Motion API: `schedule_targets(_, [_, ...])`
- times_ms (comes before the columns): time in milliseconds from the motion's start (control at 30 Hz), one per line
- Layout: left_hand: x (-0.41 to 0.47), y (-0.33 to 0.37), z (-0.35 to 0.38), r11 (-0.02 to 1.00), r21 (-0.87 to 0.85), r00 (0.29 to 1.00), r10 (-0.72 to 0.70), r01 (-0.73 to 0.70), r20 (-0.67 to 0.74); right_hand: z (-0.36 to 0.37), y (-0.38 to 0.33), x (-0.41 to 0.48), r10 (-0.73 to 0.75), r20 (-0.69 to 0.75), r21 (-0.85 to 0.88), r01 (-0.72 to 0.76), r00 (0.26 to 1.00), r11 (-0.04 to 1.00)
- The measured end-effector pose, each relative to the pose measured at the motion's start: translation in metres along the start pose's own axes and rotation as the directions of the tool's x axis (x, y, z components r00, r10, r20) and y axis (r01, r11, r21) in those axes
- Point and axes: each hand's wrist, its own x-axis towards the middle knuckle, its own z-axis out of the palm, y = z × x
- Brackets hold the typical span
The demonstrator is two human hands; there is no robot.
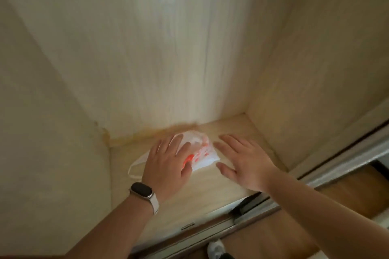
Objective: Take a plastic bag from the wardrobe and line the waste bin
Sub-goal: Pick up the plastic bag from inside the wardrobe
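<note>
A crumpled white plastic bag with red print lies on the pale wooden floor of the wardrobe, near the back wall. One of its handles loops out to the left. My left hand, with a watch on the wrist, rests flat on the bag's left part, fingers spread. My right hand hovers just right of the bag, fingers apart, holding nothing. The waste bin is not in view.
The wardrobe's back panel and side walls enclose the space. A metal sliding-door track runs along the front edge. Beyond it lies brown wood flooring, and a shoe shows at the bottom.
</note>
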Motion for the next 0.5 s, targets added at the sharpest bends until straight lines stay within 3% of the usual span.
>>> schedule_targets(200, [-0.020, -0.039, 0.046, 0.972, 0.039, 0.958, -0.235, 0.232, 0.162, 0.076, 0.002, 0.048, -0.118, 0.117, 0.113, 0.105, 0.986, 0.988])
schedule_targets(500, [-0.043, -0.092, 0.179, 0.884, 0.017, 0.838, -0.448, 0.466, 0.311, 0.225, 0.012, 0.094, -0.247, 0.296, 0.207, 0.190, 0.923, 0.960])
